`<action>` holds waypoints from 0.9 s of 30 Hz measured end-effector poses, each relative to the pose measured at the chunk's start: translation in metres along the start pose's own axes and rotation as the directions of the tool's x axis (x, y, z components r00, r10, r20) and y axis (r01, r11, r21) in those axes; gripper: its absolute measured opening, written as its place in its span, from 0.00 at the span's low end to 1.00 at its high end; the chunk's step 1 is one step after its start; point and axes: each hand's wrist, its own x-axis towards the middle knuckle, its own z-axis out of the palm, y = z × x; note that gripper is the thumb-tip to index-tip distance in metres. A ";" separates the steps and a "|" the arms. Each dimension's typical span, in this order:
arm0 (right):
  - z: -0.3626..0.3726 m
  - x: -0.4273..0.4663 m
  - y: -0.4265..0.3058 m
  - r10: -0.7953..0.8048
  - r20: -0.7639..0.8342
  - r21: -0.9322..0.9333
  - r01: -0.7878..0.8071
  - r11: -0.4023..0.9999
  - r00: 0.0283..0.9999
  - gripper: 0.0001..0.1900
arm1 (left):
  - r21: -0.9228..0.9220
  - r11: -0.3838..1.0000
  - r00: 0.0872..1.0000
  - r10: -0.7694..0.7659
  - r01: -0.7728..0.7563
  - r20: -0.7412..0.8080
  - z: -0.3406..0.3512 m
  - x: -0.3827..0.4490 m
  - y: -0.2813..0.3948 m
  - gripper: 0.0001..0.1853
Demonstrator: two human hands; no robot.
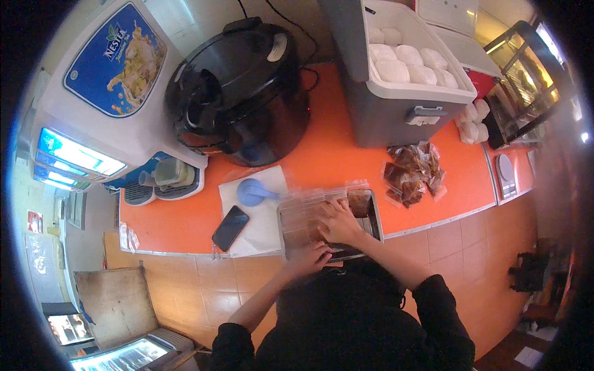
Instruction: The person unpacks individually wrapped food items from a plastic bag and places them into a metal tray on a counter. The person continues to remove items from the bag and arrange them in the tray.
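A rectangular metal tray (377, 218) stands at the counter's front edge, before my body. In it lie small clear plastic bags (297, 222) with brown contents, their tops sticking up in a row; another brown-filled bag (359, 202) is at the tray's right end. My right hand (338, 221) is over the bags, fingers bent down onto them. At the tray's near edge is my left hand (312, 257), fingers curled and blurred. Whether either hand grips a bag cannot be told. A pile of brown-filled bags (413, 174) lies on the counter right of the tray.
On the orange counter (325, 162) are a blue plastic scoop or cup (251, 192) on white paper (269, 232), a phone (230, 228), a large black cooker (241, 92), a drink dispenser (162, 60), an open cooler box (390, 116) holding white wrapped bundles (392, 71), and a small scale (506, 174).
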 end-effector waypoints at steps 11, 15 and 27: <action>0.013 0.007 0.013 -0.002 0.062 -0.056 0.006 0.998 0.998 0.11 | -0.053 0.996 0.987 -0.076 0.069 -0.144 0.009 0.010 -0.015 0.12; 0.016 0.009 0.017 0.012 0.050 -0.046 -0.009 0.999 0.999 0.11 | -0.085 0.981 0.981 -0.181 0.175 -0.069 -0.001 0.017 -0.006 0.14; -0.063 -0.019 0.121 0.518 -0.191 -0.150 -0.546 0.824 0.834 0.19 | -0.088 0.980 0.981 -0.184 0.178 -0.066 0.006 0.015 -0.005 0.14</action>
